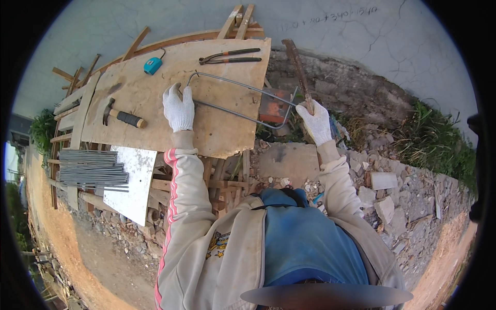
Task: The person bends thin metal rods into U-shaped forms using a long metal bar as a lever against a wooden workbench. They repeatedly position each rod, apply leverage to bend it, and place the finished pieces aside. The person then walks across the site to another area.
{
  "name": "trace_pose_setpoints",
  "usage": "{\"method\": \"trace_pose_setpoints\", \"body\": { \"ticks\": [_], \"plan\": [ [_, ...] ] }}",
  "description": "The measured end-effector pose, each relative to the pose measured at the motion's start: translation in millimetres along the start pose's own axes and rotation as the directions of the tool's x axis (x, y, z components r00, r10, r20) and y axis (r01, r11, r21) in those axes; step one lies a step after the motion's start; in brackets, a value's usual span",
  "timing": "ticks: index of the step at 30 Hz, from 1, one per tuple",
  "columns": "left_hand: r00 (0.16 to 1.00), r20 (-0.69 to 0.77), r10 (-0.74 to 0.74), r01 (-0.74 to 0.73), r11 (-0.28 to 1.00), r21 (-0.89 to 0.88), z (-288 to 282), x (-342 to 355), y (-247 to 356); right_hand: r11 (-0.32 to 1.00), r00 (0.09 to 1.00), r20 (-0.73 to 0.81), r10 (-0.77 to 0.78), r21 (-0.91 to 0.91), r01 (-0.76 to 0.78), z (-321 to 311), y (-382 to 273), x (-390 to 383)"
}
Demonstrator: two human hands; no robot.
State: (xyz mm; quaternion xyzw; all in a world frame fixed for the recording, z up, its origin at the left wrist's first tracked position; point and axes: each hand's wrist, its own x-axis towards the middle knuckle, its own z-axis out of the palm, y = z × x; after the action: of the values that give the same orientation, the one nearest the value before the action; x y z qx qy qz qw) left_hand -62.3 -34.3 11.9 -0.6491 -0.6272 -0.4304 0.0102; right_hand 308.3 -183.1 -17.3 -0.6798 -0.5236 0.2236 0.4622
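My left hand (179,109), in a white knit glove, closes on the left end of a thin grey steel rod (235,114) bent into a long rectangle. The rod lies over the wooden board (222,135) and reaches past its right edge. One bent tip stands up near the rod's right corner. In my right hand (316,124), also gloved, is the lower end of a rusty metal bar (297,64) that points up toward the wall. The right fingers are close to the rod's right end; whether they touch it I cannot tell.
On the board lie end-cutting pincers (230,56), a teal tape measure (153,65) and a hammer (123,114). A bundle of cut steel rods (92,168) rests on a white sheet (132,201) at left. Rubble (385,206) covers the ground at right, below a grey wall (336,26).
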Motion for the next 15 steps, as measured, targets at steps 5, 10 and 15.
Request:
{"method": "trace_pose_setpoints", "body": {
  "ticks": [5,10,15],
  "plan": [
    [0.999,0.025,-0.033,0.034,0.998,-0.047,-4.6,-23.0,-9.9,0.995,0.999,0.015,-0.044,-0.089,0.045,4.6,-8.7,2.5],
    [0.986,0.166,0.011,0.003,0.996,-0.086,-0.5,-27.7,6.3,0.996,0.999,0.049,-0.019,-0.081,0.023,8.5,-7.9,12.7],
    [0.816,0.364,0.448,-0.451,0.889,-0.084,2.4,-39.2,29.7,0.99,0.979,0.158,0.131,0.036,-0.138,3.5,-5.0,17.5]
  ]
}}
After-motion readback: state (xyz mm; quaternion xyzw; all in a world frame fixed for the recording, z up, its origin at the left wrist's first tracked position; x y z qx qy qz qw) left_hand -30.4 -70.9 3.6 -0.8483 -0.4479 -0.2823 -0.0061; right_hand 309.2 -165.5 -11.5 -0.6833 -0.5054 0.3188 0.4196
